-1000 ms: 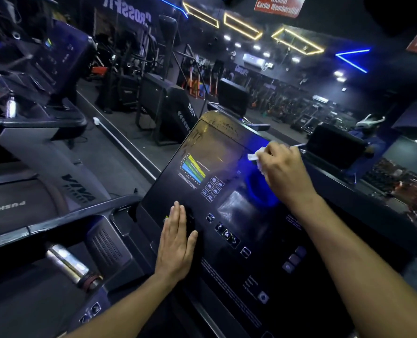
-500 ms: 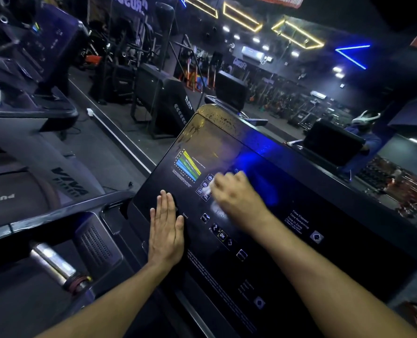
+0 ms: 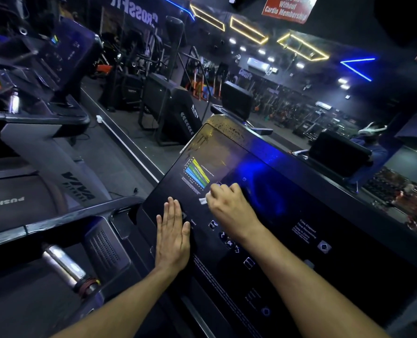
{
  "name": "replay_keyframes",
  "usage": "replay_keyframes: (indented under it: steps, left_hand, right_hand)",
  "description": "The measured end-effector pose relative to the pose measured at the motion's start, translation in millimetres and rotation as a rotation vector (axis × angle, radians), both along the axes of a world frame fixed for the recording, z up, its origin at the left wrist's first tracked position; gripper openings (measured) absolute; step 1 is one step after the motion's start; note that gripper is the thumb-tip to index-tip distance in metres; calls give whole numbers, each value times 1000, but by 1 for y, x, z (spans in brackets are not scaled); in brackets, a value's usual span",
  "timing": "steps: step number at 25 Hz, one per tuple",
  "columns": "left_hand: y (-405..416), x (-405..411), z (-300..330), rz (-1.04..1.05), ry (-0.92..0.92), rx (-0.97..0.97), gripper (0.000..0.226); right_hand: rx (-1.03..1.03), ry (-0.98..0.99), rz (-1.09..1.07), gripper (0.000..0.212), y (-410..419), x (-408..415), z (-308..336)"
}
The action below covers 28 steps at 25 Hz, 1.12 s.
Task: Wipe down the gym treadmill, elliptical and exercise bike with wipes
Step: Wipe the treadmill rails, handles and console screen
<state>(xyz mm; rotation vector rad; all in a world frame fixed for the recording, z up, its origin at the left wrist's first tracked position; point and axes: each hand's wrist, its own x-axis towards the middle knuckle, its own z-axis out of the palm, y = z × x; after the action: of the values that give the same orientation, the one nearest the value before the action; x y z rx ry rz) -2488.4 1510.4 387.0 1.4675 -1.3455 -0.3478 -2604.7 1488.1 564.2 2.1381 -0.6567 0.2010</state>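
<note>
A red sign (image 3: 289, 7) hung from the ceiling was lettered "Without Cardio Membership"; its top line was cut off. "CROSSFIT" was seen mirrored on a dark banner (image 3: 134, 9), and "CrossFit" again on the far wall (image 3: 245, 76). "VIVA" was printed on the grey upright of the neighbouring treadmill (image 3: 77, 185), and "PUSH Y" on its deck (image 3: 6, 201). On the console panel (image 3: 287, 215), "OK" (image 3: 229, 243), "Speed" (image 3: 193, 222), "Time Elapsed" and "Time Remaining" (image 3: 307, 230) were marked. The smaller print was not legible.
</note>
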Motion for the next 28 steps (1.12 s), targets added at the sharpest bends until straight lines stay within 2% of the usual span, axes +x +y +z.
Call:
replay_keyframes:
  steps: [5, 7, 11, 13, 15, 17, 22, 25, 28]
  left_hand:
    - [-3, 1, 0, 61, 40, 57, 66]
    - [-3, 2, 0, 89, 70, 76, 68]
    - [-3, 3, 1, 91, 88, 83, 67]
    - [-3, 5, -1, 101, 104, 89, 67]
    - [-4, 6, -2, 105, 120, 92, 68]
    - [-3, 6, 0, 100, 114, 97, 68]
    - [-1, 7, 1, 98, 100, 105, 68]
    - [0, 6, 1, 120, 88, 124, 68]
    - [0, 6, 2, 121, 91, 128, 67]
  right_hand:
    - [-121, -126, -83, 17, -44, -20, 85]
    - [-128, -154, -101, 15, -51, -23, 97]
    - [-143, -104, 11, 36, -38, 8, 38]
    - [-75, 10, 49, 36, -25, 26, -8]
    - [-50, 82, 80, 34, -19, 30, -27]
    - [-38, 69, 85, 34, -29, 25, -4]
    - [-183, -104, -71, 34, -70, -1, 97]
    - [-147, -166, -66, 34, -68, 3, 84]
    - [-94, -40, -21, 36, -45, 25, 27]
